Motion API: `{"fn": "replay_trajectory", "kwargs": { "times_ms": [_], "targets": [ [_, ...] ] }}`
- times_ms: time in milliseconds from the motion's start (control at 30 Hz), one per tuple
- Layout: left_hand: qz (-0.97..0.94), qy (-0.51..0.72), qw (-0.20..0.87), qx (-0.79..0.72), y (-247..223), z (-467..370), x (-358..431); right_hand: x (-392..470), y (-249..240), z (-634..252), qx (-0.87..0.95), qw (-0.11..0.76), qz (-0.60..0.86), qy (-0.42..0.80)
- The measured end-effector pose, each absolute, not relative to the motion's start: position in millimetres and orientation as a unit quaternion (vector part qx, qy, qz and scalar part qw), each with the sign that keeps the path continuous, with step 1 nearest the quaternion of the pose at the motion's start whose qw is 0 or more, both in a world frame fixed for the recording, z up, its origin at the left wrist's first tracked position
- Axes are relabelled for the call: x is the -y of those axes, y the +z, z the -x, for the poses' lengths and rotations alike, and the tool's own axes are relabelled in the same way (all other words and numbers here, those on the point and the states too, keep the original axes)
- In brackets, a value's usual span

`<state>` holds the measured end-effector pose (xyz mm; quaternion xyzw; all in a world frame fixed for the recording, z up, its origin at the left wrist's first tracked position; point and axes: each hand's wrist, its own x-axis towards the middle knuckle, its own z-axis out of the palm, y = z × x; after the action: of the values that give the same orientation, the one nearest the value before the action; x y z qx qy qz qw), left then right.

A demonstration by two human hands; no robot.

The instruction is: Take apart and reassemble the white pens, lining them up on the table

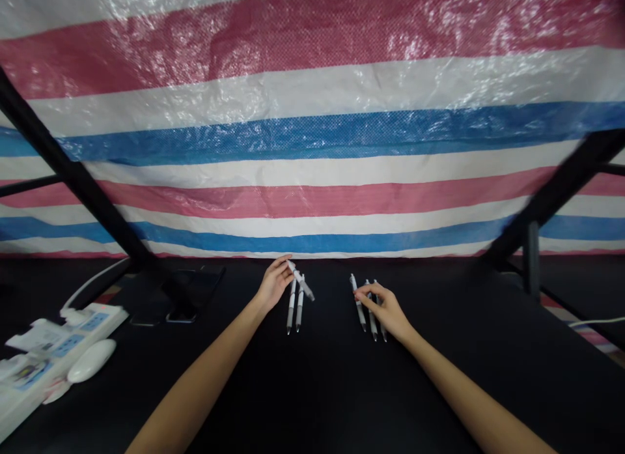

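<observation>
Pinching one white-and-grey pen [301, 281] by its far end in the left hand [274, 284], with fingertips closed, slanted above two pens [291, 311] lying side by side on the black table [322, 389]. Reaching with the right hand [385, 311] over three pens [373, 324], with thumb and finger nearly together at the leftmost pen [361, 314] (gripped or just touched, cannot tell). Lying left of the right hand, lengthwise away from the body, tip nearest; well apart from the left.
</observation>
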<state>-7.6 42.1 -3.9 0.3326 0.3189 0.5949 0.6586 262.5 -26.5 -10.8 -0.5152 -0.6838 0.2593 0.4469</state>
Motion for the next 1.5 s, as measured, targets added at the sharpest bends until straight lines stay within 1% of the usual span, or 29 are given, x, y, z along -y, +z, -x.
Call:
{"fn": "replay_trajectory", "kwargs": {
  "times_ms": [133, 367, 667, 933, 1500],
  "targets": [
    [-0.346, 0.564, 0.676, -0.324, -0.6, 7.0, -38.1, 25.9, -11.6, -263.3, 0.680, 0.452, 0.519, 0.254],
    [-0.371, 0.552, 0.672, -0.324, -4.4, 7.2, -39.0, 25.8, -11.3, -263.4, 0.677, 0.452, 0.525, 0.249],
    [-0.359, 0.566, 0.668, -0.324, -7.7, 8.2, -42.5, 26.7, -9.5, -262.4, 0.667, 0.451, 0.531, 0.264],
    [-0.291, 0.609, 0.648, -0.353, -1.8, 8.8, -44.2, 27.3, -10.6, -262.5, 0.669, 0.452, 0.529, 0.261],
    [-0.271, 0.599, 0.664, -0.356, -1.7, 8.6, -43.5, 25.7, -11.6, -263.6, 0.670, 0.451, 0.531, 0.256]
  ]
}}
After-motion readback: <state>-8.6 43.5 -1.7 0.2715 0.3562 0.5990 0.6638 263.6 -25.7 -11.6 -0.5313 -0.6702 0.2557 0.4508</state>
